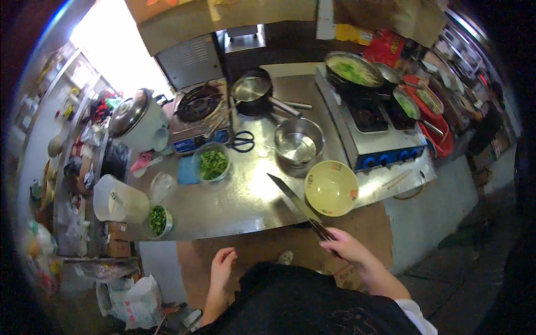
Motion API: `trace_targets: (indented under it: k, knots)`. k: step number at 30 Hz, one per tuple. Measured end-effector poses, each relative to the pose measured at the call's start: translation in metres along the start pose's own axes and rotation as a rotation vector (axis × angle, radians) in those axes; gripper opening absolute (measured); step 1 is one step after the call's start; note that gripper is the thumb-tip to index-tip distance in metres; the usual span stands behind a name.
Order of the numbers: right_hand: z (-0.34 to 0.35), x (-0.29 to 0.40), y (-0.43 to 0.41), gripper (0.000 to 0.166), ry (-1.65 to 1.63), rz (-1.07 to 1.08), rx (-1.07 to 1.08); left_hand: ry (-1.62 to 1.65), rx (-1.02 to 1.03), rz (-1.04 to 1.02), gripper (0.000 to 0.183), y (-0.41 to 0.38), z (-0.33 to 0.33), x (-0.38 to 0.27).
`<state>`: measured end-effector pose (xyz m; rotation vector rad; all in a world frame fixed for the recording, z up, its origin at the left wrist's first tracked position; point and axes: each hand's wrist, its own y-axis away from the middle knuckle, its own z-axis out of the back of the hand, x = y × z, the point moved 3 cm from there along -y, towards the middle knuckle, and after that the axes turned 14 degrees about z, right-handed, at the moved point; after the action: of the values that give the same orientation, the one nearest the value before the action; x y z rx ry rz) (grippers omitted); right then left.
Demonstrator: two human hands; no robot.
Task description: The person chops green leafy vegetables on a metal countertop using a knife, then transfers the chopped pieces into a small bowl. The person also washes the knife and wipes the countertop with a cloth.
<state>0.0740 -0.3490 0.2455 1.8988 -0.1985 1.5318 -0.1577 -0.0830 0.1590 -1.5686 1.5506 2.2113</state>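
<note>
My right hand (345, 247) grips the dark handle of a long-bladed kitchen knife (296, 202). The blade points up and to the left over the front of a stainless-steel table (201, 213). Close beside the blade, on its right, is an empty-looking yellow bowl (331, 188) with red marks. Behind that bowl stands a stainless-steel pot (298, 144). My left hand (224, 259) hangs in front of the table edge with its fingers loosely curled, and nothing shows in it. Chopped greens fill a clear plastic tub (213, 164) and a small white bowl (158, 222) at the left.
Black-handled scissors (243, 141) lie near a burner (200, 104). Dark and metal pans (253, 90) sit behind. On the right is a gas stove (385, 142) with a pan of greens (354, 69). A large lidded pot (136, 121) and a plastic container (121, 201) stand left.
</note>
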Motion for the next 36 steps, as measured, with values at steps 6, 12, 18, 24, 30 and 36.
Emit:
trace_targets:
  k: [6, 12, 18, 24, 30, 36]
  knots:
    - [-0.065, -0.086, -0.142, 0.066, 0.435, 0.188, -0.287, -0.024, -0.384, -0.05, 0.019, 0.025, 0.079, 0.079]
    - [-0.107, -0.099, -0.21, 0.074, 0.502, 0.139, -0.33, 0.046, -0.469, 0.103, 0.019, 0.036, 0.106, 0.14]
    - [-0.109, -0.116, -0.29, 0.072, 0.496, 0.307, -0.639, 0.095, -0.474, 0.104, 0.021, 0.046, 0.105, 0.117]
    - [-0.08, -0.118, -0.308, 0.072, 0.467, 0.13, -0.629, 0.057, -0.448, 0.124, 0.02, 0.027, 0.111, 0.099]
    - [-0.068, -0.112, -0.286, 0.046, 0.04, -0.046, -0.361, -0.24, -0.346, -0.179, 0.021, -0.003, 0.093, 0.072]
    - [-0.082, -0.09, -0.241, 0.024, -0.095, -0.009, -0.163, -0.616, -0.35, -0.418, 0.024, -0.02, 0.063, 0.02]
